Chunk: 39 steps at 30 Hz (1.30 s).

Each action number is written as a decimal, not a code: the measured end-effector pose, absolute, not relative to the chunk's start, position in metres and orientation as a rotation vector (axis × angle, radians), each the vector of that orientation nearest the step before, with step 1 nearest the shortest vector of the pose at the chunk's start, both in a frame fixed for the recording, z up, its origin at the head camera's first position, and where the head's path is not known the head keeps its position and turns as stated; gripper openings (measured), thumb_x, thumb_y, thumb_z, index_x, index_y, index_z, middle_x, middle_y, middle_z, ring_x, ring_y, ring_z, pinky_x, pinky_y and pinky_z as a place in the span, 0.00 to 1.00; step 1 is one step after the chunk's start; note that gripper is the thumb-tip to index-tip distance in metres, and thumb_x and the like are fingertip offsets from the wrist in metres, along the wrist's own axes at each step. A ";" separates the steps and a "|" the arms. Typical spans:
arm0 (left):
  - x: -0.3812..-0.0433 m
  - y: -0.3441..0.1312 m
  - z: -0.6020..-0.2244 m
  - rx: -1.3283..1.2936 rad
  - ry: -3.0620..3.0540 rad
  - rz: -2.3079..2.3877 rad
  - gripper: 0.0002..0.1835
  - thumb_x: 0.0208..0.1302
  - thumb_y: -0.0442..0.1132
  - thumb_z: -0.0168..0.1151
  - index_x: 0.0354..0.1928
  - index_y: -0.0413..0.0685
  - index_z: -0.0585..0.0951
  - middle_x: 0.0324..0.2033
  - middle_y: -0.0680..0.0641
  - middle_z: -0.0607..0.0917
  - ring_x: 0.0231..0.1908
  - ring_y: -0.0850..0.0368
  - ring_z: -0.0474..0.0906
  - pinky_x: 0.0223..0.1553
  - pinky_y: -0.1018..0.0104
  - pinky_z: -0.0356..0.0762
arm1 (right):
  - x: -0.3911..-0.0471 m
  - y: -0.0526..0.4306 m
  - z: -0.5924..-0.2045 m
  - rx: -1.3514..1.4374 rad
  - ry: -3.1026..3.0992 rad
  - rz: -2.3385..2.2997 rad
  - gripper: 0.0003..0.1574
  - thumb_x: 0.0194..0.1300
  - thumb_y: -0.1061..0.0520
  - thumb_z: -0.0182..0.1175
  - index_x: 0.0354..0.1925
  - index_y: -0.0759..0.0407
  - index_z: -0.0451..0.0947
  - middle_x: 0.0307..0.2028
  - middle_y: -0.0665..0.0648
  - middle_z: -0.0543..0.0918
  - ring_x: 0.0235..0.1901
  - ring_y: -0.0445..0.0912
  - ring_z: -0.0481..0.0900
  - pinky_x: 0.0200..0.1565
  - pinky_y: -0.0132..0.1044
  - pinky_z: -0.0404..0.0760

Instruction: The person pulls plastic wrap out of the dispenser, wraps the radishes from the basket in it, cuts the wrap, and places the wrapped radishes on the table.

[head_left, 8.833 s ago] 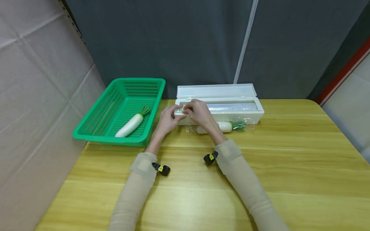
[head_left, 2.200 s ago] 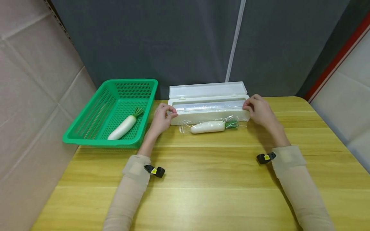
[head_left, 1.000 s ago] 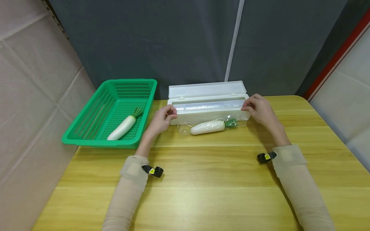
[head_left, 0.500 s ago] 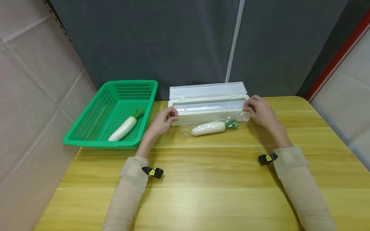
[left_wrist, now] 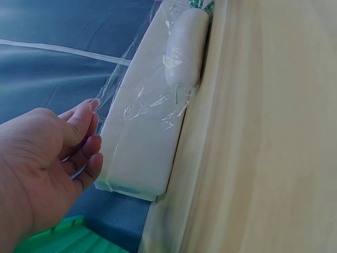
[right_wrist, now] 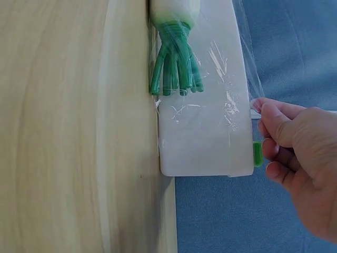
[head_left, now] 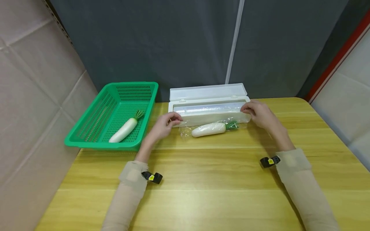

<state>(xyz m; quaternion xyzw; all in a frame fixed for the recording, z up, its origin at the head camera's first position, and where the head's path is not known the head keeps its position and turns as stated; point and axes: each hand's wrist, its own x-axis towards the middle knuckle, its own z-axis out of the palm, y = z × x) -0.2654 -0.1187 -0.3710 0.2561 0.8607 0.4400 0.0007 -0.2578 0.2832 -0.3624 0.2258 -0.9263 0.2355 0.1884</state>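
Two-handed, holds the clear film (right_wrist: 229, 103) along one edge, across the white dispenser box (head_left: 215, 99) with its lid up. Pinches that edge at the box's left end with the left hand (head_left: 164, 125), thumb against forefinger, other fingers loosely curled; does likewise at the right end with the right hand (head_left: 261, 115). Differs from several seconds ago in having the right hand there, rather than close beside the left one at the left end. Differs from half a second ago only by a slight shift of the left hand inward and nearer. Seems, by judgement, to mean an edge found and spread nearly full width, so fit for drawing out evenly. Shows the nearer white radish (head_left: 208, 129) under film on the wooden table (head_left: 214, 166), just before the box; hard to tell if fully wrapped. Leaves the other radish (head_left: 125, 130) bare inside the green basket (head_left: 101, 146).
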 end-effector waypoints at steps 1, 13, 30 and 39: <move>-0.265 -0.119 -0.372 0.823 2.713 1.364 0.07 0.72 0.31 0.59 0.46 0.41 0.83 0.42 0.45 0.85 0.42 0.49 0.79 0.44 0.59 0.77 | -0.257 0.283 -0.363 0.645 -2.594 0.662 0.05 0.67 0.71 0.62 0.38 0.65 0.83 0.37 0.63 0.82 0.37 0.57 0.78 0.44 0.52 0.77; -0.258 -0.120 -0.373 0.966 2.752 1.252 0.06 0.72 0.29 0.58 0.40 0.41 0.84 0.38 0.45 0.84 0.42 0.51 0.78 0.47 0.57 0.77 | -0.251 0.288 -0.365 0.701 -2.606 0.722 0.06 0.69 0.71 0.60 0.39 0.65 0.82 0.38 0.61 0.83 0.37 0.54 0.78 0.43 0.51 0.76; -0.255 -0.118 -0.376 1.163 2.700 1.034 0.07 0.71 0.27 0.59 0.39 0.43 0.84 0.38 0.49 0.85 0.43 0.54 0.78 0.47 0.61 0.78 | -0.245 0.294 -0.372 0.879 -2.620 0.696 0.22 0.61 0.82 0.56 0.42 0.60 0.84 0.40 0.58 0.82 0.41 0.51 0.78 0.44 0.39 0.75; -0.254 -0.118 -0.378 1.123 2.666 0.914 0.09 0.72 0.28 0.59 0.41 0.46 0.87 0.38 0.51 0.83 0.43 0.56 0.77 0.47 0.62 0.78 | -0.246 0.296 -0.376 0.907 -2.703 0.697 0.16 0.64 0.76 0.60 0.42 0.59 0.84 0.38 0.56 0.84 0.36 0.47 0.75 0.39 0.43 0.75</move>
